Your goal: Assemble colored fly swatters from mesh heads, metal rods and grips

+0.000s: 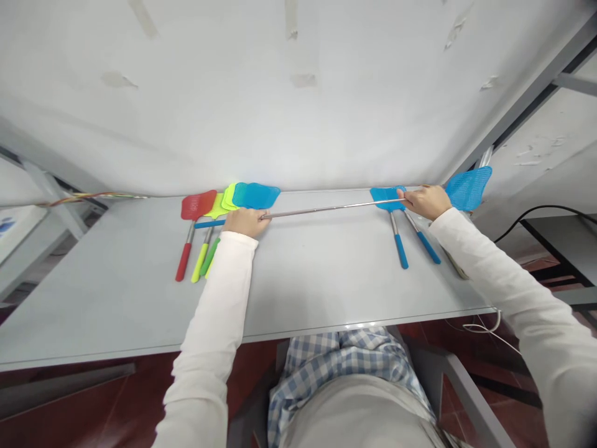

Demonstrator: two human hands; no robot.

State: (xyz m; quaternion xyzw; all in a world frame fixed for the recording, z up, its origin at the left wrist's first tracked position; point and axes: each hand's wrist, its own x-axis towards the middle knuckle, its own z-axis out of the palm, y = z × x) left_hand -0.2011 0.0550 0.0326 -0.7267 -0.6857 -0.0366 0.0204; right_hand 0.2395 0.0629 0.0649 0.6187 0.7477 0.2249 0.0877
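Observation:
A blue fly swatter (336, 207) with a long, drawn-out metal rod is stretched between my hands, above the table. My left hand (245, 222) is closed around its handle end, and the blue grip sticks out to the left. Near the blue head at the right, my right hand (426, 202) grips the rod. Beside and beneath my left hand lie a red fly swatter (199, 205), several yellow and green ones, and a blue swatter head (255, 195). Two blue-handled swatters (400, 249) rest left of my right forearm.
The grey table (308, 280) stands against a white wall (298, 124) with tape marks. Cables (93, 196) run along its back left edge. A greyish strip (454, 264) is partly hidden by my right forearm. A white cable (487, 326) hangs at the right front corner.

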